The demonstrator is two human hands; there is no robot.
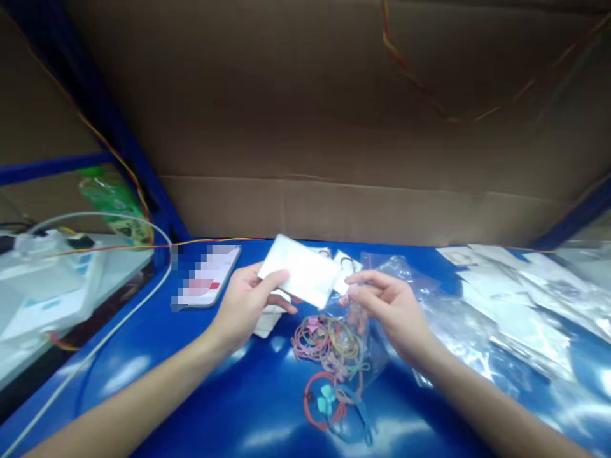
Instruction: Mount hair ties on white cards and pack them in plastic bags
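Observation:
A white card (300, 270) is tilted in my left hand (248, 299), pinched between the thumb on top and fingers beneath. My right hand (389, 305) is just right of the card, thumb and index finger brought together; whatever may lie between them is too small to make out. Below the card, a tangle of coloured hair ties (329, 343) lies on the blue surface. Nearer to me are a red band (310, 416) and a blue band (365, 420) with a turquoise bow (327, 399). White cards (267, 323) lie partly under my left hand.
A phone (207, 277) lies at the left, near a white cable (138, 312). Clear plastic bags (449, 324) and white packets (515, 312) cover the right side. Two small cards with dark rings lie behind the held card. Cardboard (334, 210) stands at the back.

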